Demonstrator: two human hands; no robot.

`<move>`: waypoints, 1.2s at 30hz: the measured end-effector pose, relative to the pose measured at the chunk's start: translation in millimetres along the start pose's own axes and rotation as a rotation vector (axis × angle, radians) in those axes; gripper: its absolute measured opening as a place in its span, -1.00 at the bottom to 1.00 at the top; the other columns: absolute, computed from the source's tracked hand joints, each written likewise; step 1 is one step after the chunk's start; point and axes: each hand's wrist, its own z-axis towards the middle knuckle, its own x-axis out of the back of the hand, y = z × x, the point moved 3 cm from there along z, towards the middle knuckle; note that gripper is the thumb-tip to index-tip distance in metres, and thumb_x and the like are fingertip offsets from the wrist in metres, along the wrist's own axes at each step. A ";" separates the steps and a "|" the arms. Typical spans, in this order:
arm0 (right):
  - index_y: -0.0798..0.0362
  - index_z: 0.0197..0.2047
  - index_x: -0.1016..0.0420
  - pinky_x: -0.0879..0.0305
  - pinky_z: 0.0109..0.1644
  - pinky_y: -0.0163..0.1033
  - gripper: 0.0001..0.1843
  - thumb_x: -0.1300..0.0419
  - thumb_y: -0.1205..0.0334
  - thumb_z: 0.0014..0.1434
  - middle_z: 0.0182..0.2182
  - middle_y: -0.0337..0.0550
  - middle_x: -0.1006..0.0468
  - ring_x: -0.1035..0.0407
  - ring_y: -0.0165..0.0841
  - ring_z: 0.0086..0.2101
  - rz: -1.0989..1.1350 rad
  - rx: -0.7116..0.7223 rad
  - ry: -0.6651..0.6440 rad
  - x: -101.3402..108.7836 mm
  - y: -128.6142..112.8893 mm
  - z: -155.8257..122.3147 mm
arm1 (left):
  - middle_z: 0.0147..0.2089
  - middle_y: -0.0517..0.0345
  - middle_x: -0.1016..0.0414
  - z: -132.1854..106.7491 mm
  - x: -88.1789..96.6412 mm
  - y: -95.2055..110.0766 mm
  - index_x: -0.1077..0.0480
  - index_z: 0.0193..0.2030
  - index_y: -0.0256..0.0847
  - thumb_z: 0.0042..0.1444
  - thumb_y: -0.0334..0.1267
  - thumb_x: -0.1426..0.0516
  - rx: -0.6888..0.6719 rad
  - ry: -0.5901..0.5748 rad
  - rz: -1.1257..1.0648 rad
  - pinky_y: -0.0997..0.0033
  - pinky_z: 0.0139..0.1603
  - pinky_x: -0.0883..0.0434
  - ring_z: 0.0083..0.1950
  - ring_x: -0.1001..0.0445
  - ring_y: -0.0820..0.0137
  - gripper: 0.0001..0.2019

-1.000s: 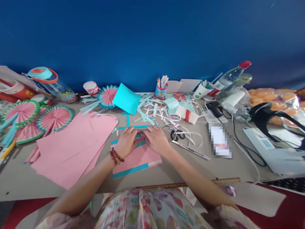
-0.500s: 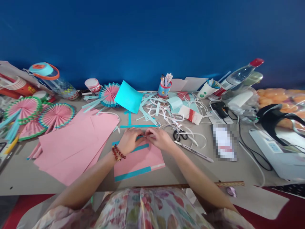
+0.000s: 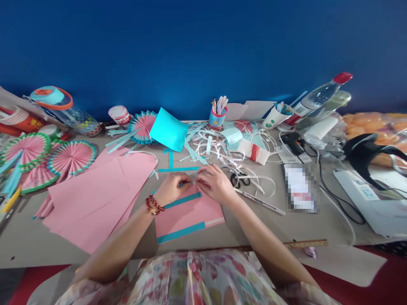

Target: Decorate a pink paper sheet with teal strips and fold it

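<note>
left hand (image 3: pixel 171 187) and right hand (image 3: pixel 215 184) sit close together over the blue-striped pink sheet (image 3: pixel 190 214), their grip too hidden to tell.

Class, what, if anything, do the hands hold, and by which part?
The left hand and right hand are at the far edge of the pink sheet; whether they pinch that edge or something else cannot be told.

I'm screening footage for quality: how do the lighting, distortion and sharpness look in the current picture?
Head view: uneven light on the blue wall, brighter low in the middle, darker along the top; head view: the red-capped bottle leans outward, probably exaggerated by wide-angle stretch; head view: fine detail looks soft around the left hand and right hand, while mosaic hides the flat object farther right.
</note>
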 end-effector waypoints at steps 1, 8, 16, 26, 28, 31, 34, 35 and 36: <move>0.00 -0.26 -0.47 -0.24 0.07 -0.06 -0.90 -0.14 0.22 0.28 -0.11 -0.05 -0.48 -0.34 -0.23 -0.10 -0.045 0.005 -0.005 -0.1 -2.5 -0.5 | -0.31 0.18 -0.56 -0.3 -0.1 0.4 -0.51 -0.32 -0.20 0.16 -0.32 -0.14 -0.002 -0.005 -0.007 0.49 -0.28 -0.32 -0.31 -0.46 0.42 -0.89; -0.01 -0.25 -0.46 -0.13 0.23 -0.01 -0.93 -0.15 0.25 0.26 -0.10 -0.10 -0.47 -0.27 -0.22 -0.06 -0.194 0.037 -0.002 0.9 -14.0 -2.6 | -0.31 0.16 -0.55 -0.5 -0.5 -2.6 -0.51 -0.29 -0.21 0.16 -0.32 -0.13 -0.007 -0.024 -0.068 0.48 -0.25 -0.34 -0.28 -0.46 0.41 -0.89; -0.04 -0.24 -0.47 -0.04 0.30 0.09 -0.87 -0.09 0.28 0.27 -0.12 -0.10 -0.51 -0.29 -0.20 -0.07 -0.223 0.044 -0.029 -2.3 -19.0 -2.2 | -0.30 0.15 -0.55 -0.7 1.6 -0.3 -0.52 -0.29 -0.21 0.14 -0.34 -0.11 -0.002 -0.045 -0.062 0.46 -0.23 -0.37 -0.26 -0.48 0.38 -0.86; -0.02 -0.26 -0.43 -0.06 0.29 0.08 -0.91 -0.10 0.25 0.22 -0.17 -0.11 -0.52 -0.30 -0.20 -0.09 -0.196 0.032 -0.043 -7.2 -18.1 -2.6 | -0.30 0.16 -0.57 -0.6 3.2 2.3 -0.51 -0.33 -0.20 0.13 -0.42 -0.13 -0.036 -0.042 0.022 0.45 -0.19 -0.37 -0.24 -0.50 0.38 -0.87; -0.02 -0.26 -0.43 -0.06 0.28 0.06 -0.90 -0.09 0.26 0.23 -0.18 -0.12 -0.52 -0.31 -0.21 -0.10 -0.197 0.040 -0.039 -7.1 -17.9 -2.3 | -0.30 0.17 -0.57 -0.9 2.8 1.8 -0.51 -0.34 -0.20 0.12 -0.43 -0.13 -0.048 -0.040 0.026 0.45 -0.18 -0.37 -0.24 -0.49 0.39 -0.87; -0.02 -0.27 -0.43 -0.06 0.29 0.03 -0.90 -0.09 0.30 0.21 -0.20 -0.14 -0.53 -0.32 -0.23 -0.10 -0.184 0.047 -0.032 -6.8 -16.7 -2.3 | -0.30 0.16 -0.57 -1.0 2.2 0.4 -0.51 -0.34 -0.21 0.12 -0.44 -0.13 -0.067 -0.030 0.028 0.44 -0.17 -0.36 -0.24 -0.50 0.39 -0.86; -0.04 -0.25 -0.43 -0.06 0.28 0.04 -0.90 -0.10 0.31 0.20 -0.19 -0.15 -0.53 -0.32 -0.23 -0.10 -0.169 0.042 -0.040 -6.5 -15.3 -2.7 | -0.31 0.16 -0.57 -1.0 1.7 -0.9 -0.51 -0.34 -0.20 0.12 -0.42 -0.14 -0.073 -0.024 0.033 0.44 -0.18 -0.37 -0.24 -0.50 0.38 -0.87; -0.04 -0.25 -0.43 -0.06 0.29 0.04 -0.91 -0.10 0.30 0.20 -0.19 -0.15 -0.53 -0.32 -0.23 -0.09 -0.168 0.040 -0.046 -6.5 -15.1 -2.7 | -0.31 0.16 -0.57 -1.1 1.7 -1.0 -0.51 -0.34 -0.20 0.12 -0.42 -0.14 -0.072 -0.023 0.034 0.44 -0.19 -0.36 -0.25 -0.50 0.38 -0.88; -0.04 -0.25 -0.43 -0.06 0.29 0.04 -0.92 -0.11 0.28 0.20 -0.18 -0.14 -0.53 -0.32 -0.22 -0.09 -0.168 0.040 -0.052 -6.5 -15.2 -2.7 | -0.32 0.17 -0.57 -1.2 1.7 -1.0 -0.51 -0.35 -0.20 0.12 -0.42 -0.14 -0.071 -0.023 0.036 0.45 -0.20 -0.36 -0.26 -0.50 0.39 -0.88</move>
